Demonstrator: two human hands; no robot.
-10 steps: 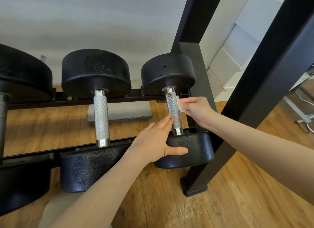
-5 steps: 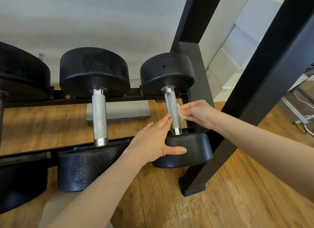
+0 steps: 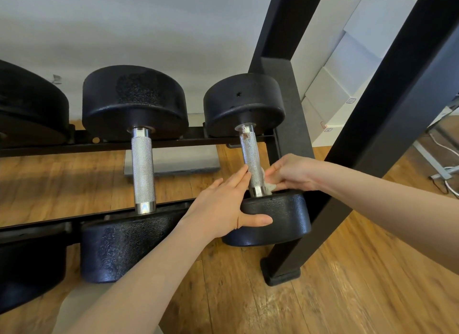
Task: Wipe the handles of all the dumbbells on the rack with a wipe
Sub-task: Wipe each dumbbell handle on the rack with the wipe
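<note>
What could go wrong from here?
1. The reddish-brown spot at the far end of the rightmost knurled steel handle may get missed: the white wipe in the right hand is at the near end.
2. The left hand could slip on the near black head.

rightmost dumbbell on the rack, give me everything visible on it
The rightmost dumbbell has two round black textured heads and a knurled silver metal handle with a rusty spot and whitish residue near the far end. It lies across the black rack rails, one head far, one near, beside the rack's post. The left hand rests on the near head, fingers straight against the handle; the right hand pinches a white wipe at the handle's near end.
</note>
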